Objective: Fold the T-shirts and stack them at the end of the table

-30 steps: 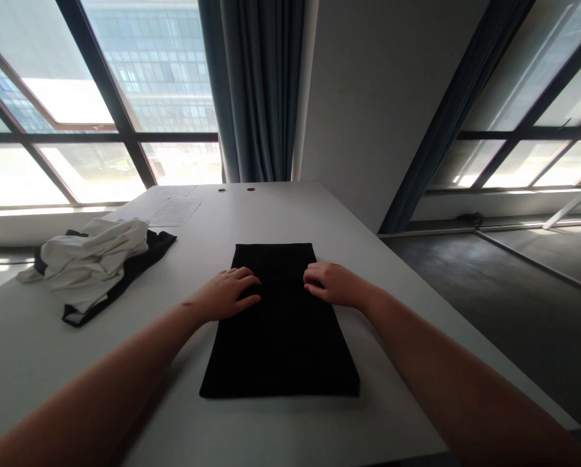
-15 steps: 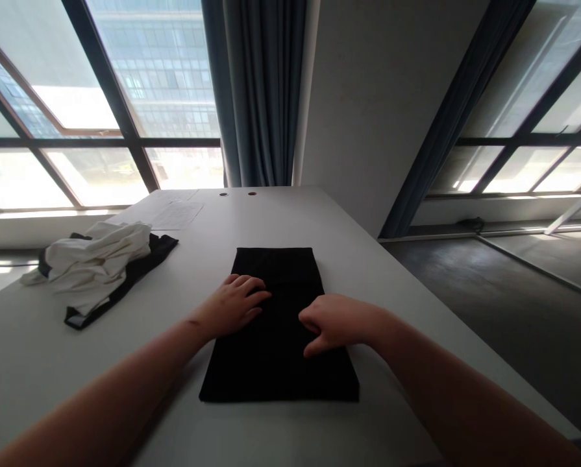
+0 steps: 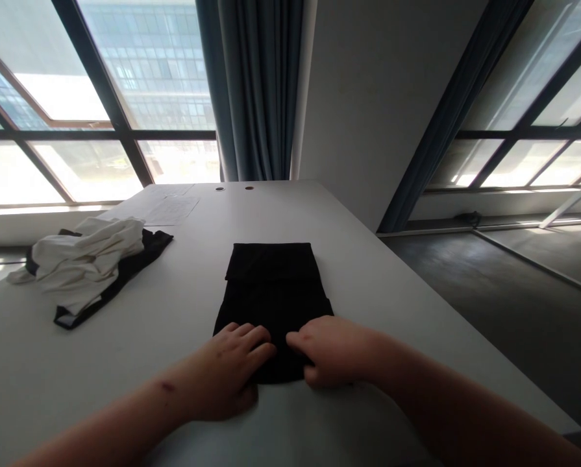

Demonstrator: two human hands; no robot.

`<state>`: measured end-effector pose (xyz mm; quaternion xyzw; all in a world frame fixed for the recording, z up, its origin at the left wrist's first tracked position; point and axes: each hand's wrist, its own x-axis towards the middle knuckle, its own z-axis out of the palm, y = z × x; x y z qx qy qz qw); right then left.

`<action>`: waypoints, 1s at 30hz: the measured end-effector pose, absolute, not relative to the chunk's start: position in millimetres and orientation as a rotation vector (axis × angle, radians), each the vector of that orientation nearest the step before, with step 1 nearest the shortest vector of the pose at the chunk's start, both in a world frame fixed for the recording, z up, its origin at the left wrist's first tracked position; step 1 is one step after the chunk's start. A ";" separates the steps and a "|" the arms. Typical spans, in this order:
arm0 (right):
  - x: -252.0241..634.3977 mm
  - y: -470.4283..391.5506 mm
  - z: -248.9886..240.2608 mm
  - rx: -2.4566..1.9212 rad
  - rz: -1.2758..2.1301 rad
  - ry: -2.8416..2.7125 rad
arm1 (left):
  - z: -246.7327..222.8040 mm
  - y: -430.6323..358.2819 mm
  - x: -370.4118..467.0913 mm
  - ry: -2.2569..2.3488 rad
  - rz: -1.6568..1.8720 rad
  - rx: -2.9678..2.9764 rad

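A black folded garment point(image 3: 273, 298) lies flat on the white table in front of me, with a folded-over band across its far end. At its near left corner, my left hand point(image 3: 232, 370) grips the cloth, fingers on top and thumb low by the edge. My right hand point(image 3: 336, 350) holds the near right corner with curled fingers. Both corners are hidden beneath the hands, and the near edge curves between them. What kind of garment it is cannot be made out.
To the left, a crumpled white and black garment point(image 3: 90, 266) lies on the white table point(image 3: 368, 292). Paper sheets point(image 3: 171, 209) are at the far left, with two round holes at the back edge. A blue curtain point(image 3: 256, 91) and windows stand beyond.
Both hands have moved toward me, from the middle of the black garment to its near corners, and closed on them. The near edge now sits slightly farther away and is curved.
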<state>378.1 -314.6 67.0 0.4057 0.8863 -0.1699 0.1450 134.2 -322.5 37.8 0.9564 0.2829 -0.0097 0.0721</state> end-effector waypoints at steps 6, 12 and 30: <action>385.6 -321.0 69.3 1.200 -0.412 2.456 | 49.8 -321.2 116.4 0.941 -0.173 2.807; 386.2 -319.3 76.5 1.142 -0.460 2.436 | 66.5 -315.3 105.1 1.053 -0.315 2.627; 418.0 -304.8 113.2 1.242 -0.860 2.498 | 86.6 -281.4 62.1 0.730 0.160 2.155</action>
